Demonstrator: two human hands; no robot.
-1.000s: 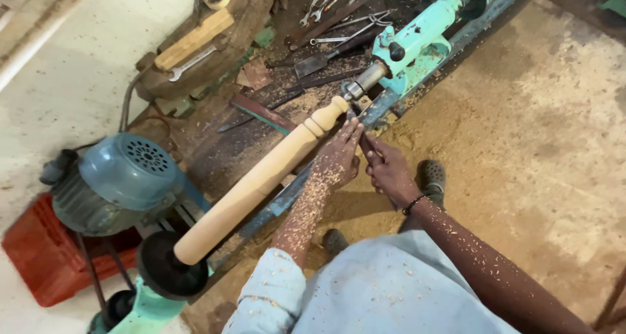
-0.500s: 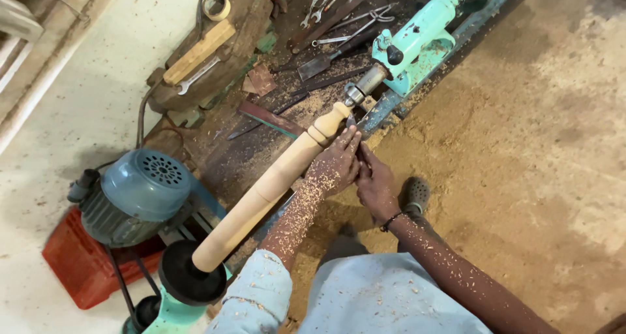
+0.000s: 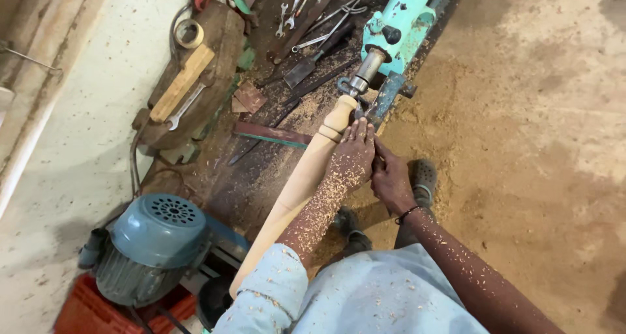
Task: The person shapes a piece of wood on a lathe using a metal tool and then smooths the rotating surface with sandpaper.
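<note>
Workpiece: a long pale wooden spindle (image 3: 306, 171) lay mounted on the lathe, its turned end at the turquoise tailstock (image 3: 398, 27).
Left hand (image 3: 352, 156): rested flat, fingers spread, on the spindle near that end, dusted with chips.
Right hand (image 3: 390, 181): just beside the left, fingers curled; what it gripped could not be told.
Motor: a blue-grey motor (image 3: 153, 246) sat at lower left.
Tools: spanners (image 3: 290, 11) lay on the bench (image 3: 261, 171).

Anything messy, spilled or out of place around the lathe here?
Yes. Sawdust covers the floor and coats the left hand resting on the wooden spindle. Wrenches and other tools lie scattered loose behind the lathe. Nothing looks broken.
</note>
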